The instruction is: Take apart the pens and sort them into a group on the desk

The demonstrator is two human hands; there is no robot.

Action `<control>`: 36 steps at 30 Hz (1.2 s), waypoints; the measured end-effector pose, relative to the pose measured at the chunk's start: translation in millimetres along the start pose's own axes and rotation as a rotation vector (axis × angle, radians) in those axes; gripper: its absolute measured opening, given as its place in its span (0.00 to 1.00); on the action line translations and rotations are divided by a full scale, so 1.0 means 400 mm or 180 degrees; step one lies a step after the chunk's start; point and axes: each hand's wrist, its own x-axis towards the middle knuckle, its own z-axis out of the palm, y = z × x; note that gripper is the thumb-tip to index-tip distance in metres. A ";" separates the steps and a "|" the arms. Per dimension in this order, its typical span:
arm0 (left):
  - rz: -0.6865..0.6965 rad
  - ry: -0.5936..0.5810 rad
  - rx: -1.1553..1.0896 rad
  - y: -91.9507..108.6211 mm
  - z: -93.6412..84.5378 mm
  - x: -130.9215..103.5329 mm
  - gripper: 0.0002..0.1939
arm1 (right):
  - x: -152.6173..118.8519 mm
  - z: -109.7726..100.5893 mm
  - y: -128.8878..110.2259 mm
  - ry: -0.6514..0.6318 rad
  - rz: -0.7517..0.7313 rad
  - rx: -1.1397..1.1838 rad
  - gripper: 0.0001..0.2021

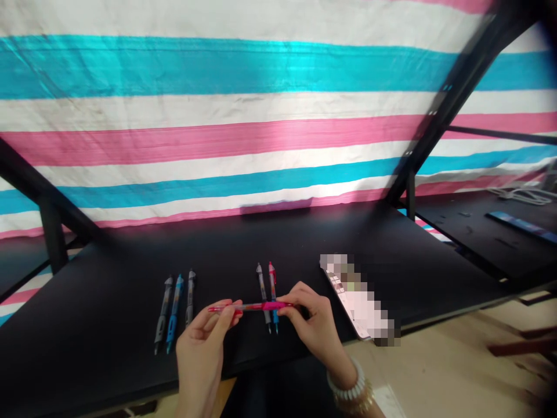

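A pink and clear pen (255,306) is held level above the front of the black table, its ends pinched between my two hands. My left hand (206,342) grips the red end with thumb and fingers. At the pink grip end, my right hand (314,319) closes thumb and fingertips on it. Behind the held pen, a grey pen (261,281) and a pen with a red top and blue tip (272,281) lie side by side. Further left lie a dark grey pen (163,309), a blue pen (174,310) and another grey pen (190,295), partly hidden by my left hand.
The black table (108,273) has its front edge near my wrists. A phone (348,305), partly blurred out, lies right of my right hand. Slanted black frame bars (456,98) flank a striped sheet (217,139). Another table at right bears a blue object (522,225) and a white cable (524,196).
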 end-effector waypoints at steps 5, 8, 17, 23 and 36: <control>-0.0069 0.0067 -0.0149 0.003 0.000 -0.003 0.17 | -0.001 0.005 0.000 0.0093 -0.0227 0.0139 0.09; -0.0014 0.0147 -0.0301 0.004 0.001 -0.002 0.19 | 0.004 0.002 -0.004 -0.0093 0.0118 0.0379 0.12; -0.0044 -0.0021 -0.0169 0.008 -0.004 0.000 0.20 | 0.012 -0.010 -0.009 -0.0235 0.0617 0.0336 0.18; -0.0036 0.0076 -0.0068 0.015 0.005 -0.003 0.21 | 0.014 -0.007 -0.015 -0.0084 0.0678 0.0222 0.15; -0.0164 0.0279 -0.0019 0.000 -0.009 0.000 0.17 | 0.013 -0.007 -0.014 0.0114 0.0680 0.0344 0.13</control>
